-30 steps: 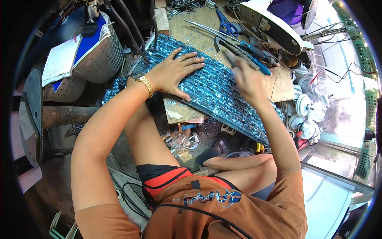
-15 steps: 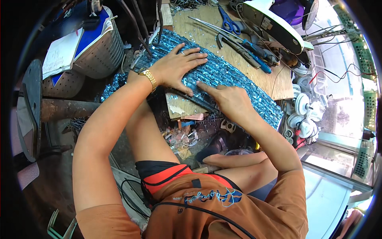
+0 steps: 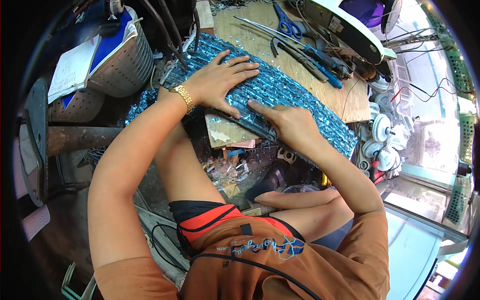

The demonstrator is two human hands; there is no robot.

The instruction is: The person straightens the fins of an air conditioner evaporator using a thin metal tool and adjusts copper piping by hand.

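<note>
A long, shiny blue slab of ridged metal fins [image 3: 305, 100] lies slantwise across a wooden board, its near edge dark. My left hand [image 3: 222, 82] rests flat on the slab's left half, fingers spread and thumb toward the near edge. To the right, my right hand [image 3: 295, 127] is at the same edge. Its index finger stretches onto the fins close to my left thumb, while the other fingers curl under, mostly hidden. A dark narrow strip [image 3: 252, 126] runs along the edge into my right hand; whether it is gripped is not visible.
The wooden board [image 3: 357, 107] carries blue-handled scissors [image 3: 286, 22], a screwdriver [image 3: 327, 75] and other tools behind the slab. White spools [image 3: 382, 129] stand at right. A perforated metal drum [image 3: 125, 65] with papers is at left. Scraps [image 3: 232, 170] litter the floor below.
Both hands keep nearly the same places on the slab. The view has shifted slightly, and my right hand sits a touch lower and to the right.
</note>
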